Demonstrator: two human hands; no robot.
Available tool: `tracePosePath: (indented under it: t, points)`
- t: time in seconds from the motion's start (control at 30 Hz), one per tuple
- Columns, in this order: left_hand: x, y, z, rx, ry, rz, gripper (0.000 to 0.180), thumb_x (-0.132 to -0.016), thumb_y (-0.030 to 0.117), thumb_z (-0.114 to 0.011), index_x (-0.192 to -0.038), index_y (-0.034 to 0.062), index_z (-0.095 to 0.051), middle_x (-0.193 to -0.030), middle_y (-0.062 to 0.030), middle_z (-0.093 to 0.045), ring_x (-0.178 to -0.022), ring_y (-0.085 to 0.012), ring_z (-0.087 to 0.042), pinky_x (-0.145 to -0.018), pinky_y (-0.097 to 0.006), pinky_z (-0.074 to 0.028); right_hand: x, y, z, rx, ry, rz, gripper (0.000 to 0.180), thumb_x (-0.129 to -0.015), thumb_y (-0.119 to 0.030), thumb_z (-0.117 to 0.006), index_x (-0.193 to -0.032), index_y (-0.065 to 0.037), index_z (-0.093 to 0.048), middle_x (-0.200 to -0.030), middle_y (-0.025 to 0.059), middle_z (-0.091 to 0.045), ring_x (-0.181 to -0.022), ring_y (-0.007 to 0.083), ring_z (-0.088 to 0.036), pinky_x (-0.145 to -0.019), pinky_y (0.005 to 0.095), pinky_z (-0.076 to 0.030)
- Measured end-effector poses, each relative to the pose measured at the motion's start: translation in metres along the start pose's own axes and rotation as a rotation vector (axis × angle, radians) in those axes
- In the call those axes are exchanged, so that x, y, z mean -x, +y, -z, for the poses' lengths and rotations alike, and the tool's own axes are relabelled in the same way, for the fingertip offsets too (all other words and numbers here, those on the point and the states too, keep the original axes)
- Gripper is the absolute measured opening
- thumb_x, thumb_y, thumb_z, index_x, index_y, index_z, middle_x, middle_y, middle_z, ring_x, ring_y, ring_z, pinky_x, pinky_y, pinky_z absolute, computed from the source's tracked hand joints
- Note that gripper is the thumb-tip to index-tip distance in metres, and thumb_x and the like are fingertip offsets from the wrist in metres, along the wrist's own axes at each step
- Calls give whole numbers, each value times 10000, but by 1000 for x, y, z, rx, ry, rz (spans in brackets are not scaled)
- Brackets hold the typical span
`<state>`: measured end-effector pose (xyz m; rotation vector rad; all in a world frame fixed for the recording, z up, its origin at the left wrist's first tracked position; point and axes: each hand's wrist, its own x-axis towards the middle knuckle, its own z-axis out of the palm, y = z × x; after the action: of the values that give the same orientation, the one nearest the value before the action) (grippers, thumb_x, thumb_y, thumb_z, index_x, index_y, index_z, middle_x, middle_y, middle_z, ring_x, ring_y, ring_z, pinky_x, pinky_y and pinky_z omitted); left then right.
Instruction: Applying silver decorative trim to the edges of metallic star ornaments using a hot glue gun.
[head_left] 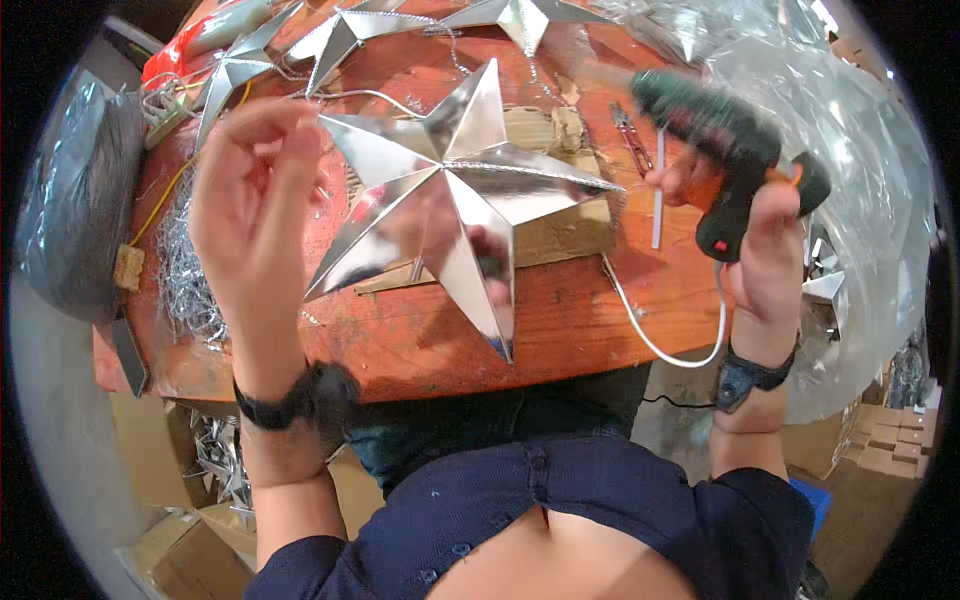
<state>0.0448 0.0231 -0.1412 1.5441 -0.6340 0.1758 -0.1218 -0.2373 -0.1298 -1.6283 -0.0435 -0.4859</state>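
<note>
- Fingers of the left hand (250, 190) pinch one tip of a large silver foil star (455, 190), closed narrowly on that point and holding the star tilted up above the middle of the red wooden table (580, 320).
- Right hand (765, 240) is wrapped fully round the grip of a dark green glue gun (725, 140), with an orange trigger under the fingers; the nozzle points left toward the star but stands well apart from it. The picture is blurred here, so whether the trigger is pressed cannot be told.
- White cord (680, 345) loops from the gun down over the table's near edge.
- Cardboard pieces (560, 235) lie under the star, and a thin white stick (658, 200) lies beside the gun hand.
- Judged step: the star is being steadied and presented for gluing along a seam. Bringing the nozzle onto the seam would call for the left hand to keep the tip still.
- More silver stars (340, 40) lie along the far edge, and metallic shreds (185, 285) near the left edge.
</note>
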Motion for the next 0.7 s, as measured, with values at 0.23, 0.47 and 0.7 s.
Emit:
tracePosePath:
  t: [0.23,0.47,0.7]
  points:
    - [-14,-53,18,88,33,86,150,-835,53,-640,-952,26,-550,-809,16,-560,-646,-37,-506,-556,-164,-417,-17,-16,-31,721,-179,-32,663,-581,-623,-707,-887,-40,-633,-776,55,-645,-723,182,-629,-648,294,-476]
    - [-3,-55,11,-302,-48,-177,115,-799,-14,-637,-901,-1,-584,-858,-29,-603,-719,-69,-531,-630,-198,-437,-29,2,-43,781,-199,38,791,-555,-796,-507,-755,-36,-596,-771,95,-635,-744,246,-634,-693,334,-487]
    - [-2,-50,10,-373,-68,-194,129,-879,3,-535,-998,-24,-579,-891,-66,-609,-691,-79,-521,-627,-190,-432,-37,11,-36,753,-266,211,479,-689,-498,-684,-710,-29,-591,-713,94,-628,-688,253,-632,-661,340,-494]
